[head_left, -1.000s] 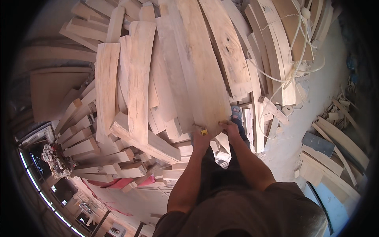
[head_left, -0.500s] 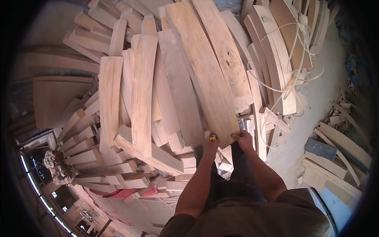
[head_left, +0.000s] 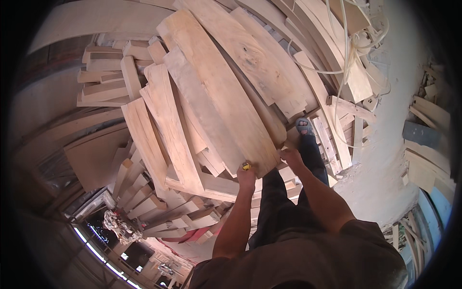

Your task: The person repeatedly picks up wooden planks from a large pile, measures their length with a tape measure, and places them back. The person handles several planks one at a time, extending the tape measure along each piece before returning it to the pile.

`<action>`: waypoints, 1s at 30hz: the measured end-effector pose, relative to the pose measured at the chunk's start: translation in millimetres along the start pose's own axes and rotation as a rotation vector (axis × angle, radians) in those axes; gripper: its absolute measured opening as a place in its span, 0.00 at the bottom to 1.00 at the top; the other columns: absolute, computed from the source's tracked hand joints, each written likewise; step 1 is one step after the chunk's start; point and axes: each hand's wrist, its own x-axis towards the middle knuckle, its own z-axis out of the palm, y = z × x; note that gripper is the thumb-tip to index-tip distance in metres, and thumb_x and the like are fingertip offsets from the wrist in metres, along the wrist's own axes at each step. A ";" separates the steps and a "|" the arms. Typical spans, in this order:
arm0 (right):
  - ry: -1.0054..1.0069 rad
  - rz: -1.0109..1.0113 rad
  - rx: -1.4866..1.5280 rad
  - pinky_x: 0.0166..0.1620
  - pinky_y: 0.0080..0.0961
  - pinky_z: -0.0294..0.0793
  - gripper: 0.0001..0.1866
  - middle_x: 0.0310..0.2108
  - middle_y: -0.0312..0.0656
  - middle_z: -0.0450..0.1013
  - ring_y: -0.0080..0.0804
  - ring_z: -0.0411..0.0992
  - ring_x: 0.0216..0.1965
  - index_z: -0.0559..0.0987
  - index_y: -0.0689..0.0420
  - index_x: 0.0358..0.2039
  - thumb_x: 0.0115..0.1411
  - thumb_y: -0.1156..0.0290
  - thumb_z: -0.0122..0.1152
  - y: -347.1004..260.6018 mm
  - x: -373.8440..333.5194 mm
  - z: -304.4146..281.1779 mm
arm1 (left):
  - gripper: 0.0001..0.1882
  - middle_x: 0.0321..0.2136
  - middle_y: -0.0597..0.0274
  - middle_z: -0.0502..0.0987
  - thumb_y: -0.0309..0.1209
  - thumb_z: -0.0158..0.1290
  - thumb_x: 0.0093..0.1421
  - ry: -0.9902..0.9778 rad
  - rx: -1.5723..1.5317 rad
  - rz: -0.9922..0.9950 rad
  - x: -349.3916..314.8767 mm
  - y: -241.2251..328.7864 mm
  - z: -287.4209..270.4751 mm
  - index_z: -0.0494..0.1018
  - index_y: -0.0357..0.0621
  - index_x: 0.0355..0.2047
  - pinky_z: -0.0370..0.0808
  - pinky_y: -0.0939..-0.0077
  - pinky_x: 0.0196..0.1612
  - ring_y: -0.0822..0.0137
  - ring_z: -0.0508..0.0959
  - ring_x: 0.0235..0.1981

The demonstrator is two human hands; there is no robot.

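A long, wide pale plank [head_left: 226, 91] lies on the pile, its near end in front of my legs. My left hand [head_left: 246, 177] is closed at the left corner of that end, around a small yellow-and-black tape measure [head_left: 246, 166]. No drawn-out blade can be made out. My right hand [head_left: 291, 156] grips the plank's right corner, thumb on top and the other fingers mostly hidden. Against its left side rests another wide, greyer plank [head_left: 202, 106]. A knotty plank [head_left: 260, 58] lies to the right, apart from my hands.
Several thick boards [head_left: 166, 125] lean at the left of the pile. White cable or hose [head_left: 353, 48] loops over boards at the upper right. My sandalled foot [head_left: 304, 126] stands among slats [head_left: 327, 139] right of the plank. More offcuts [head_left: 418, 168] lie along the far right.
My view has turned, so the pile appears rotated. Both hands stay at the plank's near end, now a little further apart. My right leg and foot now show beside the plank.
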 end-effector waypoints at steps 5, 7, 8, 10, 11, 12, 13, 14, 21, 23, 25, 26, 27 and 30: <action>-0.167 0.450 0.682 0.41 0.38 0.75 0.24 0.40 0.41 0.81 0.36 0.77 0.36 0.80 0.52 0.50 0.64 0.48 0.55 36.8 34.0 17.7 | 0.14 0.27 0.70 0.71 0.18 0.56 0.50 0.033 0.046 0.020 -2.9 -1.2 5.6 0.73 0.39 0.39 0.68 0.81 0.28 0.77 0.70 0.24; -0.244 0.453 0.896 0.47 0.45 0.75 0.25 0.47 0.43 0.79 0.40 0.77 0.44 0.77 0.53 0.54 0.64 0.50 0.56 16.7 22.7 32.5 | 0.15 0.27 0.70 0.70 0.18 0.56 0.49 0.074 0.023 0.023 -4.8 1.2 12.5 0.73 0.39 0.39 0.68 0.81 0.27 0.77 0.70 0.24; -0.443 0.355 1.270 0.56 0.49 0.71 0.26 0.55 0.46 0.75 0.45 0.73 0.53 0.76 0.55 0.55 0.65 0.50 0.57 44.7 42.3 48.0 | 0.14 0.26 0.70 0.70 0.17 0.56 0.49 0.065 0.023 0.041 -8.0 8.1 17.2 0.73 0.40 0.37 0.68 0.81 0.27 0.77 0.69 0.24; -0.499 0.234 1.433 0.59 0.50 0.70 0.26 0.55 0.46 0.75 0.45 0.73 0.54 0.76 0.55 0.56 0.65 0.51 0.57 60.8 52.3 63.1 | 0.13 0.25 0.70 0.70 0.17 0.56 0.47 0.067 -0.003 0.065 -10.0 9.8 17.8 0.72 0.43 0.33 0.67 0.82 0.25 0.77 0.69 0.22; -0.506 0.213 1.457 0.59 0.49 0.70 0.26 0.55 0.46 0.75 0.44 0.73 0.55 0.75 0.56 0.56 0.66 0.51 0.56 61.7 51.4 64.7 | 0.13 0.26 0.70 0.70 0.17 0.56 0.47 0.068 0.037 0.070 -8.8 9.3 17.2 0.72 0.43 0.34 0.67 0.82 0.26 0.77 0.69 0.23; -0.515 0.195 1.481 0.60 0.48 0.70 0.25 0.55 0.46 0.74 0.44 0.73 0.55 0.75 0.56 0.56 0.66 0.52 0.56 62.6 50.7 65.9 | 0.13 0.26 0.70 0.71 0.17 0.56 0.47 0.069 0.077 0.075 -7.8 8.3 17.0 0.72 0.42 0.34 0.68 0.82 0.26 0.77 0.69 0.23; -0.521 0.183 1.508 0.60 0.48 0.70 0.25 0.55 0.46 0.74 0.43 0.73 0.55 0.75 0.56 0.57 0.67 0.52 0.55 65.0 47.5 68.2 | 0.13 0.26 0.70 0.71 0.18 0.57 0.48 0.070 0.115 0.079 -7.9 6.7 16.0 0.72 0.42 0.34 0.68 0.82 0.27 0.77 0.69 0.24; -0.500 0.184 1.501 0.61 0.47 0.70 0.25 0.55 0.47 0.74 0.43 0.73 0.56 0.75 0.56 0.57 0.67 0.53 0.54 66.5 46.0 67.8 | 0.13 0.26 0.70 0.71 0.18 0.58 0.48 0.071 0.129 0.085 -11.2 11.3 19.1 0.72 0.42 0.34 0.68 0.82 0.28 0.77 0.70 0.24; -0.117 0.006 1.102 0.60 0.42 0.69 0.23 0.52 0.47 0.74 0.41 0.72 0.54 0.72 0.57 0.57 0.72 0.54 0.45 90.8 52.8 67.8 | 0.17 0.28 0.62 0.73 0.27 0.63 0.51 0.085 0.315 0.243 -25.0 9.3 34.5 0.69 0.36 0.38 0.73 0.73 0.32 0.71 0.73 0.26; 0.069 -0.128 0.788 0.57 0.38 0.71 0.21 0.49 0.45 0.74 0.37 0.73 0.51 0.73 0.57 0.55 0.71 0.55 0.47 91.3 32.8 65.2 | 0.17 0.27 0.60 0.73 0.27 0.63 0.51 0.126 0.372 0.300 -25.4 -1.1 37.4 0.70 0.36 0.38 0.73 0.70 0.34 0.68 0.73 0.27; 0.195 -0.043 0.854 0.54 0.32 0.71 0.19 0.44 0.41 0.74 0.32 0.72 0.48 0.75 0.56 0.51 0.70 0.55 0.51 88.8 15.7 60.8 | 0.17 0.29 0.62 0.75 0.26 0.64 0.50 0.107 0.370 0.252 -25.5 -14.3 42.4 0.71 0.36 0.38 0.74 0.72 0.36 0.69 0.74 0.30; 0.248 0.053 0.991 0.53 0.28 0.70 0.17 0.41 0.39 0.74 0.29 0.71 0.46 0.76 0.55 0.49 0.69 0.56 0.54 85.5 10.3 58.8 | 0.18 0.30 0.59 0.75 0.28 0.64 0.50 0.074 0.369 0.238 -23.7 -22.1 43.2 0.71 0.35 0.38 0.74 0.70 0.37 0.67 0.75 0.31; 0.221 -0.004 1.001 0.52 0.28 0.70 0.17 0.40 0.38 0.73 0.29 0.71 0.45 0.76 0.55 0.47 0.68 0.55 0.54 99.4 21.4 57.7 | 0.19 0.30 0.56 0.76 0.29 0.65 0.49 0.041 0.380 0.218 -24.9 -26.8 42.5 0.71 0.34 0.38 0.74 0.68 0.39 0.64 0.76 0.32; 0.112 -0.269 0.880 0.47 0.30 0.70 0.17 0.38 0.35 0.73 0.25 0.71 0.41 0.77 0.54 0.42 0.67 0.53 0.55 114.5 45.8 35.1 | 0.20 0.32 0.61 0.77 0.27 0.67 0.49 -0.055 0.388 0.180 -19.0 -37.6 37.5 0.73 0.35 0.40 0.74 0.72 0.38 0.69 0.76 0.32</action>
